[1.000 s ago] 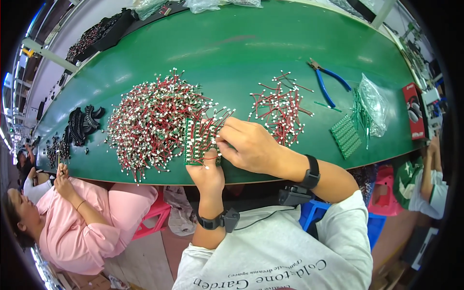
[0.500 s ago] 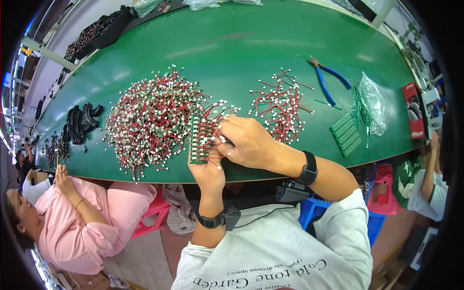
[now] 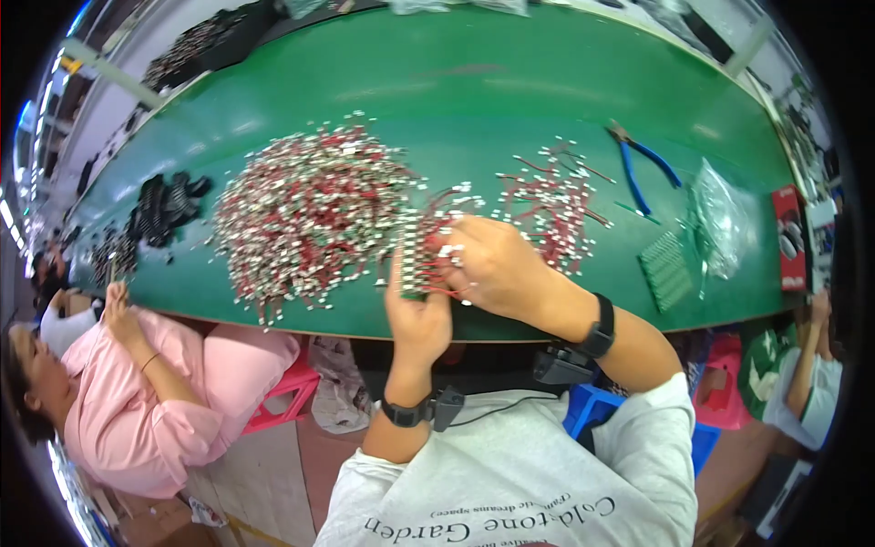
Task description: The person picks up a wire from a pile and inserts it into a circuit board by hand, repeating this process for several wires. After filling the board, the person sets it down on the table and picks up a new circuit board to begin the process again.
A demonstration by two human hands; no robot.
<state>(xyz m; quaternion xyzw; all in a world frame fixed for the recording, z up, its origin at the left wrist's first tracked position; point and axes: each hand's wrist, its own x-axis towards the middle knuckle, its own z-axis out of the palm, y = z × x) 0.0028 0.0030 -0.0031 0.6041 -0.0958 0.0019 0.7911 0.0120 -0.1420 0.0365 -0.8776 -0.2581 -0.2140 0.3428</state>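
Observation:
My left hand (image 3: 419,321) holds a narrow green circuit board panel (image 3: 410,262) upright, its fingers mostly hidden behind it. White connectors line the panel, and red wires with white plugs stick out from its right side. Closed over these wires is my right hand (image 3: 499,266), fingertips pinched on a red wire lead (image 3: 447,244); exactly where it is gripped is blurred. Just left of the panel spreads a large heap of small boards with red wires (image 3: 314,214). A smaller pile of red wire leads (image 3: 556,205) lies beyond my right hand.
Blue-handled cutters (image 3: 631,169), a green board panel (image 3: 667,271), a clear plastic bag (image 3: 723,223) and a red box (image 3: 790,237) lie at the right. Black parts (image 3: 164,210) sit at the left. A co-worker in pink (image 3: 137,401) sits at the table's left edge.
The whole scene has shifted slightly to the right in the picture as the view turned. Both hands stay at the panel, and the right fingers remain among its wires.

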